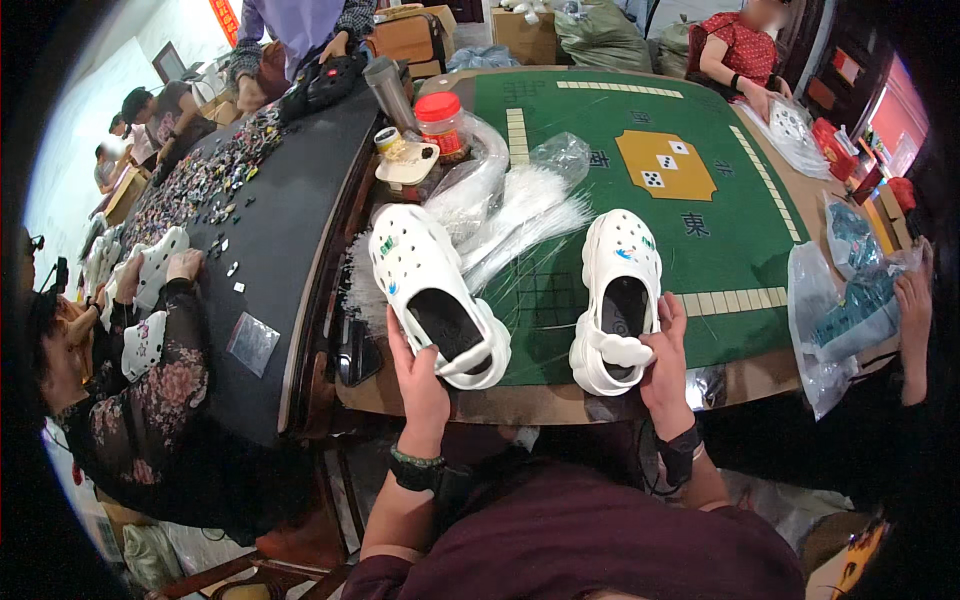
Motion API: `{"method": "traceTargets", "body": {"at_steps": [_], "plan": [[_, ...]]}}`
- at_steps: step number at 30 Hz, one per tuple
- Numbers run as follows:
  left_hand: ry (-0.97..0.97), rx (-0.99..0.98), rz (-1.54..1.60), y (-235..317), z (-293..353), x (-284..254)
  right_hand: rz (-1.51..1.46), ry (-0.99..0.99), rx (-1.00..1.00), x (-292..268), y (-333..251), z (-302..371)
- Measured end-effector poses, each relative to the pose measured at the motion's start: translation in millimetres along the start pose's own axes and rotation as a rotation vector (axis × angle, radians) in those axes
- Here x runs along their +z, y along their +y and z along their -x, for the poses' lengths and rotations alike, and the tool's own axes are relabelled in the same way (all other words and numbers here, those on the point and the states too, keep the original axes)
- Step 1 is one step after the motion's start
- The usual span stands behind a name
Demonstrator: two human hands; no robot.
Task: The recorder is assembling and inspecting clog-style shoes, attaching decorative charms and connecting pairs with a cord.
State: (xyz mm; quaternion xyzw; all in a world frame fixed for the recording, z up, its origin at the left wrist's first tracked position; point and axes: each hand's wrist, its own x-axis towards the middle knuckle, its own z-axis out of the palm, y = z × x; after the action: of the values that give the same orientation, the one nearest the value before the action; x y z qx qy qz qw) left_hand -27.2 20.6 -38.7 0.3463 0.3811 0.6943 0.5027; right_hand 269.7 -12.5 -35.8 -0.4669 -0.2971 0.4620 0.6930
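Two white clogs with ventilation holes, thick soles and small green and blue charms are held side by side above the green table mat [540, 355], toes pointing away from me. My left hand [420, 385] grips the left clog [415, 255] at its heel, thumb near the back strap. At the heel of the right clog [625, 260], my right hand [665, 365] has its thumb at the strap and its fingers along the outer side. Behind the clogs lies a bundle of thin clear plastic strands [525, 210], partly hidden by the left clog.
Left of me, a dark table [290, 220] bears a heap of small colourful charms [215, 165]; people work around it. A red-lidded jar [440, 125] and a metal tumbler [388, 92] stand at back left. On the right lie clear bags [840, 310] near another person's hand [912, 310].
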Motion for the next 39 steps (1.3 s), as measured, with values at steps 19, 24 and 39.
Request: {"method": "traceTargets", "body": {"at_steps": [19,24,39], "plan": [[-0.364,-0.382,0.308,-18,22,-55,-0.389,-0.104,0.363,-30,-1,18],[-0.371,-0.711,0.731,-5,48,-1,-0.231,-0.357,0.408,-44,59,46],[-0.397,-0.702,0.461,-9,45,-12,-0.505,-0.386,0.561,-14,22,59]]}}
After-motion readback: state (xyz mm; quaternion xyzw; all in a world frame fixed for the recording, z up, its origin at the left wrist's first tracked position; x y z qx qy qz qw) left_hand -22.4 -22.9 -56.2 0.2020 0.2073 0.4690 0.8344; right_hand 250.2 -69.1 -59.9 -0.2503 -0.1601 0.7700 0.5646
